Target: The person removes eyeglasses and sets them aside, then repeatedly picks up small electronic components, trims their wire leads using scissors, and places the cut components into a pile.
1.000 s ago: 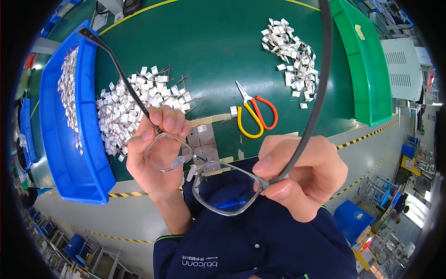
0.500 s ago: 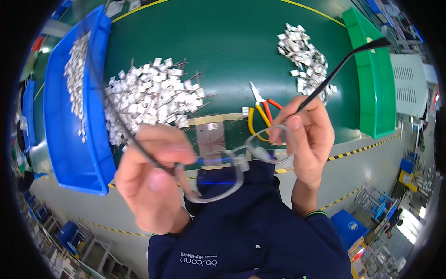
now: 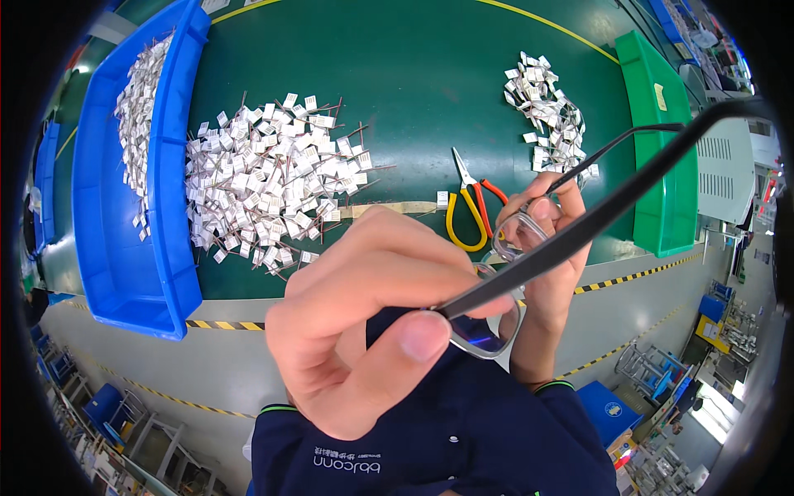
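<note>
A pair of eyeglasses with black temples and clear lenses is held up close to the camera. My left hand, large in the foreground, pinches one temple near its hinge between thumb and fingers. On the other side my right hand grips the glasses by the far lens and temple, partly hidden behind the frame. Beyond the hands, pliers with one yellow and one red handle lie on the green table. Left of them spreads a big pile of small white tagged pieces with thin brown leads.
A blue bin holding more white pieces stands at the left. Toward the far right lies a smaller heap of white pieces, beside a green bin. Striped floor tape runs past the table's near edge.
My left hand has swung right and nearer the camera, turning the glasses so one temple now crosses the view to the right. My right hand has shifted slightly, still holding them.
</note>
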A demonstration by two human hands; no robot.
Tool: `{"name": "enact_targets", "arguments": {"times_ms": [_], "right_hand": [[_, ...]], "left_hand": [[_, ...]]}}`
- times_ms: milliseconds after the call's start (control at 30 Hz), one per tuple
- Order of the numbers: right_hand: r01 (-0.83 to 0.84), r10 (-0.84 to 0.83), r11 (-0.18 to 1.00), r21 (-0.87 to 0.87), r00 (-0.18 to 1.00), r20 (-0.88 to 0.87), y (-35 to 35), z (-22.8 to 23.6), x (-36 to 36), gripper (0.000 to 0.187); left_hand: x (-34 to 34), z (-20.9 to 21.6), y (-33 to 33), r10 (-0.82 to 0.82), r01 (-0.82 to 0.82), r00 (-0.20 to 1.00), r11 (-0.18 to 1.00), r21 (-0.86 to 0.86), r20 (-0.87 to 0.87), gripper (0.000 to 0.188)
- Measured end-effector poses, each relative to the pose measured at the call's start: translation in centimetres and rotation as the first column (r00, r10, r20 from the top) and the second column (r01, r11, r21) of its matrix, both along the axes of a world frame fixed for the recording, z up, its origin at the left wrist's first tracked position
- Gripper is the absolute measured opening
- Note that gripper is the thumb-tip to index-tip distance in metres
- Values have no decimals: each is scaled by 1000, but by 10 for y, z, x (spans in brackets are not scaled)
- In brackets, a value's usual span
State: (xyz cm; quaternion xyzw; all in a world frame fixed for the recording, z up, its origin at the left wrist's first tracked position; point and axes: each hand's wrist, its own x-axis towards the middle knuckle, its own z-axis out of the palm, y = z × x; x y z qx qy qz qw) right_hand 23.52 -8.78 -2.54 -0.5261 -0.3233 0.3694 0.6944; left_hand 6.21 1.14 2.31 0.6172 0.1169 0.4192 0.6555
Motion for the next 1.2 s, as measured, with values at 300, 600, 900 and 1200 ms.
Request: {"name": "enact_targets", "arguments": {"times_ms": [300, 600, 900, 1200], "right_hand": [[-1, -32, 994, 113, 958, 284, -15, 1, -9, 9], [-96, -10, 957, 275, 932, 361, -19, -6, -32, 17], [-108, -61, 914, 392, 917, 395, -19, 13, -46, 28], [-139, -62, 868, 477, 922, 383, -15, 54, -41, 12]], "left_hand": [[-18, -50, -15, 331, -350, 937, 895, -275, -115, 12], [-29, -74, -29, 592, -612, 787, 785, 101, 172, 19], [-42, -51, -34, 459, -450, 859, 888, -94, 228, 12], [-41, -2, -17, 545, -569, 559, 800, -190, 625, 5]]}}
